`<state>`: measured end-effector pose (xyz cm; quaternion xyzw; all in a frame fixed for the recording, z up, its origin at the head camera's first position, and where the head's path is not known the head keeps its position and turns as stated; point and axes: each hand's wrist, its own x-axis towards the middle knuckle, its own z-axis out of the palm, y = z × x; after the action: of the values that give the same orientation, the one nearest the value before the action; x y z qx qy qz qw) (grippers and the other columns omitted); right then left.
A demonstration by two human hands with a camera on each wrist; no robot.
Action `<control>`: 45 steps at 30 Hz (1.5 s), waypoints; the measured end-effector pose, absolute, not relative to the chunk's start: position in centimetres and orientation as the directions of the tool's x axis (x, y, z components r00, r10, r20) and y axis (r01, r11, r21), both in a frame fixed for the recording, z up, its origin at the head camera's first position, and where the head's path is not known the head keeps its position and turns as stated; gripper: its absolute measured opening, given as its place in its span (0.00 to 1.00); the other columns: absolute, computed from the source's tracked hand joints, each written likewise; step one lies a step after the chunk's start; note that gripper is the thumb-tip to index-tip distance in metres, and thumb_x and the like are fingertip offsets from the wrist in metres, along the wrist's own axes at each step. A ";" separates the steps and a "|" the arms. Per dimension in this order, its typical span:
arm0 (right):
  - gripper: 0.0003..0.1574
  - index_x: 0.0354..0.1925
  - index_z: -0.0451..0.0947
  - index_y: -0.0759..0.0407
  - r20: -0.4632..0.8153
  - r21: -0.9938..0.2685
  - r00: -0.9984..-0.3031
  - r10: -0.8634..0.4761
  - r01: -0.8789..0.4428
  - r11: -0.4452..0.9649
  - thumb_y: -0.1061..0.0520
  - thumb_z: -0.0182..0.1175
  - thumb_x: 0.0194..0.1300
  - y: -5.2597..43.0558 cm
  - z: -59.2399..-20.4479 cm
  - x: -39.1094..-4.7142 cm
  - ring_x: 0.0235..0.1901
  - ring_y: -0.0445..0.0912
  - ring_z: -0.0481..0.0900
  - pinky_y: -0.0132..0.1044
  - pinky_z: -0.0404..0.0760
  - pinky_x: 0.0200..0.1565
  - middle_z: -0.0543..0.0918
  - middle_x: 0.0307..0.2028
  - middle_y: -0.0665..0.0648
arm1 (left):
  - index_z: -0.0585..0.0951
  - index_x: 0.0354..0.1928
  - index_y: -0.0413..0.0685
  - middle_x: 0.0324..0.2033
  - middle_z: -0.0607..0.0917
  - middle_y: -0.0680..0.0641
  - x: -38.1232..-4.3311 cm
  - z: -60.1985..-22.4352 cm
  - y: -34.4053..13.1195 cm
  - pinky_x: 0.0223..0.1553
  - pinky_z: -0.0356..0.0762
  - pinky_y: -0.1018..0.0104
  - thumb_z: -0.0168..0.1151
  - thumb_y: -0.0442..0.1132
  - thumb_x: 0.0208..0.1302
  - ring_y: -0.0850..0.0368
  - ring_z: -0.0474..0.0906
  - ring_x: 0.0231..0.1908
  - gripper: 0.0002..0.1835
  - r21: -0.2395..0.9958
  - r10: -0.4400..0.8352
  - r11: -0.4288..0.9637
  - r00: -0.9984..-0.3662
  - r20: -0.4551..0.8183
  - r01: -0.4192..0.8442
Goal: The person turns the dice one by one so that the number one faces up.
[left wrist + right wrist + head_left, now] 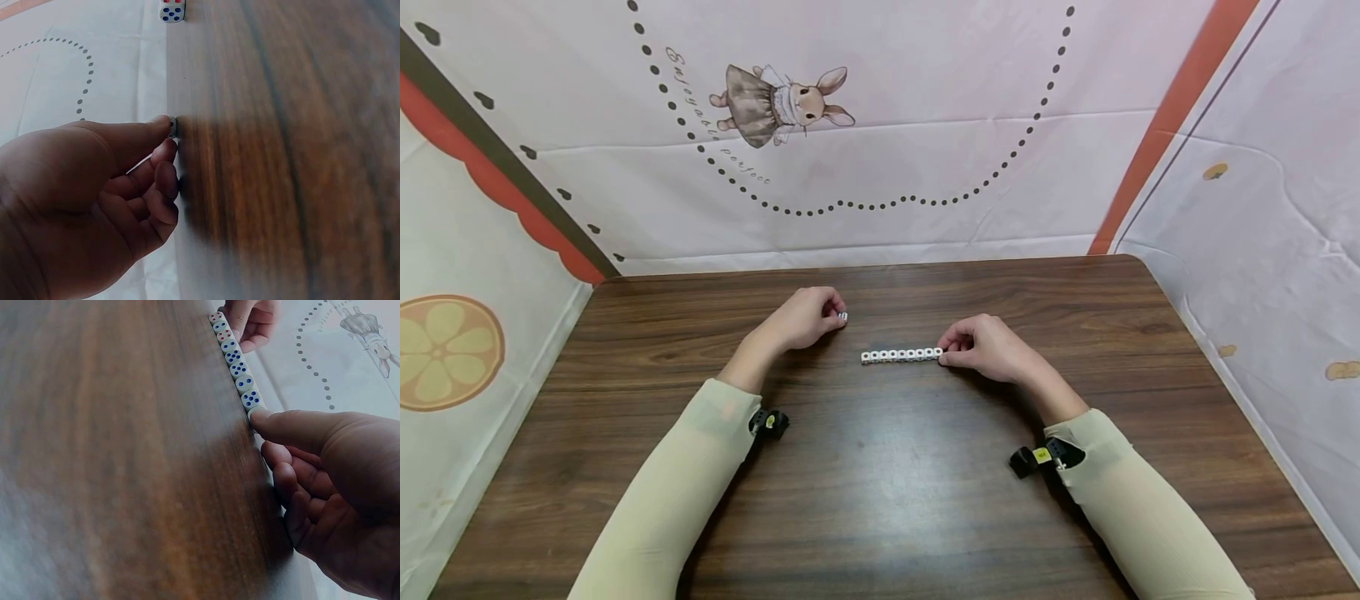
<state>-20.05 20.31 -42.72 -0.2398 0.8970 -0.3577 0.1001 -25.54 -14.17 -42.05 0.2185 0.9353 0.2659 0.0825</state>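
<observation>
A straight row of several white dice [901, 356] lies on the table, the top faces each with one large dot in the head view. In the right wrist view, the side faces of the row [239, 367] carry blue and red dots. My right hand [991, 348] pinches the die at the row's right end, its thumb [290, 428] covering most of that die. Left of the row and farther back, my left hand [805, 318] pinches a single die [843, 317] between thumb and fingers. In the left wrist view that die [173, 127] is mostly hidden by the thumb.
Beneath both hands is a dark wood-grain table [880, 492]. A white printed cloth [925, 150] with a rabbit figure hangs along its back edge, and more cloth [1285, 275] runs down the sides. Each wrist bears a small black camera [769, 422].
</observation>
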 end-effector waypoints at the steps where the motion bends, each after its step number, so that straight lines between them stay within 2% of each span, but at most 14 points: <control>1: 0.05 0.39 0.89 0.53 -0.008 -0.690 -0.865 -0.502 -0.359 0.629 0.55 0.75 0.67 20.3 -42.7 -20.0 0.32 0.43 0.79 0.40 0.77 0.39 0.84 0.30 0.46 | 0.83 0.46 0.42 0.34 0.83 0.48 -25.5 -42.0 -14.2 0.45 0.75 0.56 0.70 0.36 0.72 0.52 0.78 0.37 0.07 0.534 0.452 0.764 -0.891 -0.043 0.362; 7: 0.05 0.40 0.89 0.54 -0.014 -0.693 -0.866 -0.500 -0.352 0.629 0.55 0.75 0.67 20.2 -42.6 -19.9 0.33 0.43 0.79 0.42 0.77 0.41 0.84 0.30 0.46 | 0.82 0.50 0.42 0.34 0.82 0.48 -25.3 -42.0 -14.2 0.45 0.74 0.56 0.73 0.35 0.68 0.52 0.77 0.36 0.12 0.540 0.463 0.755 -0.886 -0.039 0.371; 12: 0.05 0.40 0.89 0.54 -0.012 -0.692 -0.864 -0.503 -0.356 0.628 0.55 0.75 0.67 20.3 -42.7 -19.9 0.33 0.43 0.78 0.42 0.77 0.40 0.84 0.30 0.46 | 0.84 0.52 0.43 0.36 0.82 0.47 -25.3 -42.0 -14.0 0.46 0.74 0.54 0.72 0.34 0.69 0.51 0.77 0.38 0.13 0.537 0.485 0.746 -0.874 -0.034 0.393; 21: 0.05 0.39 0.89 0.53 -0.006 -0.686 -0.865 -0.502 -0.361 0.632 0.55 0.75 0.67 20.3 -42.8 -20.0 0.32 0.42 0.78 0.40 0.76 0.39 0.84 0.30 0.45 | 0.86 0.46 0.44 0.35 0.82 0.47 -25.4 -42.3 -14.0 0.47 0.73 0.54 0.72 0.34 0.69 0.50 0.77 0.39 0.07 0.522 0.492 0.746 -0.870 -0.016 0.413; 26: 0.05 0.39 0.89 0.54 -0.006 -0.688 -0.864 -0.504 -0.362 0.628 0.55 0.75 0.67 20.3 -42.8 -20.1 0.33 0.43 0.79 0.41 0.77 0.40 0.84 0.30 0.46 | 0.85 0.43 0.42 0.35 0.83 0.47 -25.4 -42.5 -14.1 0.48 0.75 0.53 0.73 0.35 0.68 0.49 0.79 0.40 0.07 0.523 0.482 0.748 -0.876 -0.005 0.408; 33: 0.05 0.39 0.89 0.54 -0.009 -0.696 -0.866 -0.499 -0.353 0.626 0.55 0.76 0.66 20.2 -42.7 -20.0 0.32 0.43 0.78 0.41 0.76 0.40 0.84 0.29 0.46 | 0.84 0.44 0.43 0.35 0.83 0.47 -25.4 -42.5 -14.2 0.47 0.75 0.54 0.73 0.36 0.69 0.51 0.79 0.39 0.07 0.522 0.467 0.758 -0.884 -0.016 0.391; 45: 0.05 0.39 0.89 0.54 -0.003 -0.695 -0.868 -0.497 -0.355 0.625 0.56 0.76 0.66 20.1 -42.8 -20.1 0.31 0.42 0.78 0.41 0.76 0.39 0.83 0.29 0.46 | 0.82 0.44 0.43 0.39 0.82 0.45 -25.3 -42.2 -14.1 0.49 0.74 0.53 0.72 0.35 0.70 0.49 0.77 0.42 0.07 0.536 0.451 0.760 -0.892 -0.026 0.369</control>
<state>-20.07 20.15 -42.79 -0.2378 0.8961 -0.3620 0.0976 -25.34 -14.14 -42.22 0.2193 0.9349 0.2684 0.0769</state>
